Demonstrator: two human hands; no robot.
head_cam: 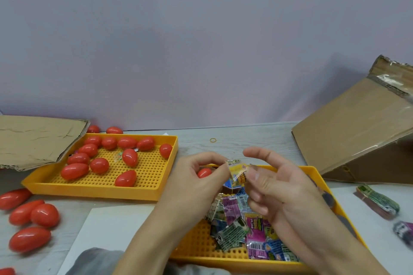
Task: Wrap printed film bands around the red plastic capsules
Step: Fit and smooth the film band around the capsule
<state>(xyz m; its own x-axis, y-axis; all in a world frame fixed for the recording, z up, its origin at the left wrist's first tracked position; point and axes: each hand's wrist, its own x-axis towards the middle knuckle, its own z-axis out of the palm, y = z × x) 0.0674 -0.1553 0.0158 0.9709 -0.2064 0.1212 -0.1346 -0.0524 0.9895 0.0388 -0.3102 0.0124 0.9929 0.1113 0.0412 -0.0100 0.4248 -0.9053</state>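
My left hand (196, 176) curls round a red capsule (204, 172) and pinches one edge of a printed film band (238, 173). My right hand (274, 187) pinches the band's other edge between thumb and fingers, index finger raised. Both hands hover above the near yellow tray (312, 173), which holds a heap of loose printed bands (248, 232). Several bare red capsules (100, 164) lie in the far yellow tray (145, 192).
More red capsules (33, 214) lie loose on the table at the left. Flat cardboard (33, 138) sits at the back left and a tilted cardboard box (357, 118) at the right. Bundled bands (377, 203) lie at the right edge. A rubber band (213, 140) lies behind.
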